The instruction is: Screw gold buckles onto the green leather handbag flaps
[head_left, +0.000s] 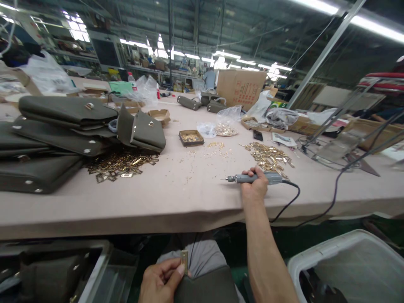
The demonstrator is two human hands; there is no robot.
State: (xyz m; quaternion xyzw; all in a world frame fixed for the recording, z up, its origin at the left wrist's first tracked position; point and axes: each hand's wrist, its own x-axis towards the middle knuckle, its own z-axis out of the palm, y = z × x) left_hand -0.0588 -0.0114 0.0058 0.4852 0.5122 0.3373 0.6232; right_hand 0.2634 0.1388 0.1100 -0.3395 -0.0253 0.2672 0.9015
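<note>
My right hand [254, 187] reaches onto the table and is closed around a grey electric screwdriver [252, 178] that lies flat with its tip pointing left; its black cord [292, 201] runs off the table edge. Below the table, near my lap, my left hand [160, 281] pinches a small gold metal plate [184, 259] against a dark olive bag [206, 288] resting on my knees. A heap of gold metal plates [269, 155] lies just behind the screwdriver.
Stacked olive bags [63, 134] and another pile of gold plates [121, 164] fill the table's left side. A small tray of screws [191, 137], plastic bags, a cardboard box [241, 87] and a wire rack [341, 139] stand further back. A white bin [350, 265] sits at lower right.
</note>
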